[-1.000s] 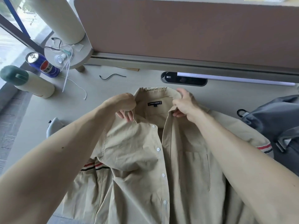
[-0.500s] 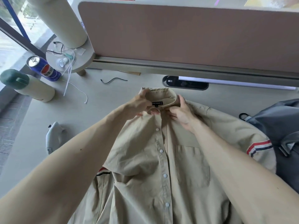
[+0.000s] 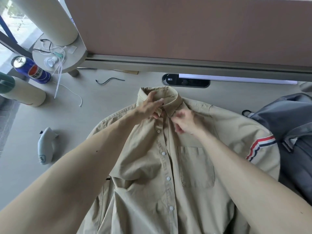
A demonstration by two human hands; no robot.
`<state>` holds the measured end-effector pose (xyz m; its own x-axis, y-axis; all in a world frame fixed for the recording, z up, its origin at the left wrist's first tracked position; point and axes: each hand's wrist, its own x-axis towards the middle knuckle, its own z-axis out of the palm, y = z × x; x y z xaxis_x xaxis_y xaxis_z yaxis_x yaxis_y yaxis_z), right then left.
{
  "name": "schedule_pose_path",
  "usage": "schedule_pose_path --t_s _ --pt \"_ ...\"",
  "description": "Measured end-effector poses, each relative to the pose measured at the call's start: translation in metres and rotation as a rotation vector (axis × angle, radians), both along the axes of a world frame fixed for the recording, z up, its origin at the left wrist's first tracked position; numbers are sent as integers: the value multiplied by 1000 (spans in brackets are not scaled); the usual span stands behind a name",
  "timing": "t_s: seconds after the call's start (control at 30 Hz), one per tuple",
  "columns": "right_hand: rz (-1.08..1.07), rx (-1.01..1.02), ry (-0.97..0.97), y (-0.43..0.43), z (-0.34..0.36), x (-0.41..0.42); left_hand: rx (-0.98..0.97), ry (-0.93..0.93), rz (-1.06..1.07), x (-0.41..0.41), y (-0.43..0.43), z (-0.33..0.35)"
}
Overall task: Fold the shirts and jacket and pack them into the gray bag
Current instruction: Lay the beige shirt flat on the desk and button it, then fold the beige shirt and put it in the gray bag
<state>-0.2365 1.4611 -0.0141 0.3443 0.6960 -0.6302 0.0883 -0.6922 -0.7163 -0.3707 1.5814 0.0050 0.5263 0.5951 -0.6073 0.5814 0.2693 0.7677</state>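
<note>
Head view, looking down on a desk (image 3: 104, 105). A khaki shirt (image 3: 152, 183), short-sleeved and buttoned down the front, lies face up on it, with the collar (image 3: 170, 95) at the far end and the hem running out of view below. Its chest pocket (image 3: 195, 166) faces upward, and the sleeve on the right bears a red, white and navy stripe (image 3: 260, 146). The left hand (image 3: 150, 107) is on the collar front, its grip closed on the left collar point with the thumb lying up against the collar band. The right hand (image 3: 185, 122) sits just below the collar beside the top of the placket, fingers curled; motion blur hides whether its grip has cloth in it. The gray bag (image 3: 290, 125) rests at the right edge of the desk, touching the striped sleeve. At far left stand a blue drinks can (image 3: 32, 68) and a cream bottle with a green cap (image 3: 22, 92); a white cable (image 3: 67, 88), a black tie (image 3: 109, 80) and a small grey-white device (image 3: 46, 146) lie apart from the shirt. A brown partition (image 3: 185, 27) closes the far side
</note>
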Motion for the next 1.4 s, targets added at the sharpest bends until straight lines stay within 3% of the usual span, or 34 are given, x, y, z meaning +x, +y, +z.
schedule_pose_path --t_s 0.13,0.33,0.47,0.6,0.77,0.87,0.97,1.13,1.27,1.4 --pt "330 -272 3 -37 -2 -31 -29 -85 7 -16 3 2" --pt "408 -256 -270 -69 -4 -70 92 -76 50 -49 -4 9" --pt "415 -278 -354 -83 -6 -81 373 112 12 -95 -13 14" --pt "201 -255 -286 -91 3 -92 619 409 6 -151 -34 10" --pt "195 -314 -269 -109 7 -103 480 639 16 -207 -64 7" --pt "163 -336 -453 -116 11 -101 457 634 78 -243 -71 1" --pt "169 -316 -521 -124 10 -101 323 602 153 -275 -79 -4" --pt "175 -69 -616 -124 16 -121 150 527 309 -310 -114 -1" --pt "507 263 -530 -122 19 -154 14 471 291 -343 -157 -5" --pt "841 235 -396 -138 15 -185 66 548 306 -361 -186 10"
